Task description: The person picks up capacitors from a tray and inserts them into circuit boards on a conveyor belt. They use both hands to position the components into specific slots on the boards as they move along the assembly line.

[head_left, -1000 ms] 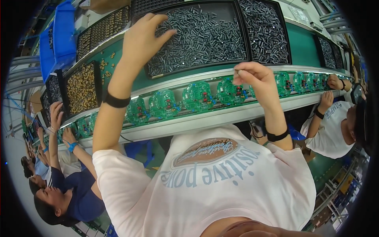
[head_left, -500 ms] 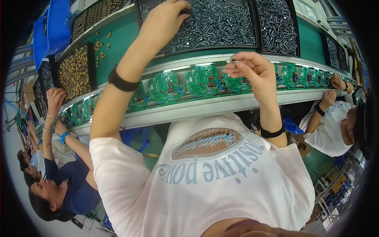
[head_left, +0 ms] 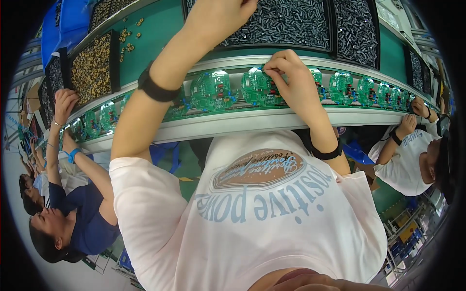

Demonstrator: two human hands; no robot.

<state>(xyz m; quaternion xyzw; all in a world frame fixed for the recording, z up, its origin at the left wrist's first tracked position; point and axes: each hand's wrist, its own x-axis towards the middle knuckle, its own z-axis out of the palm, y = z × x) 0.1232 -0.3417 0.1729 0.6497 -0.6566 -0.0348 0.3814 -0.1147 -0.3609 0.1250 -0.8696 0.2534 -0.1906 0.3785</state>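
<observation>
My right hand is over the conveyor line, thumb and forefinger pinched together at the upper part of a green circuit board. Whatever sits between those fingertips is too small to make out. My left hand reaches to the top edge, over the near left side of a black tray heaped with small dark cylindrical components. Most of its fingers fall outside the picture, so their grip is hidden. Another green circuit board lies just left of the one under my right hand.
More populated boards run along the pale-railed line. A second tray of dark parts stands right, a tray of brass-coloured ring-like parts left, with loose ones on the green surface. Co-workers' hands work at both sides.
My right hand has moved left from beside the boards to bring its pinched fingertips to one board. My left hand has shifted up and right, partly leaving the picture. The view has shifted slightly.
</observation>
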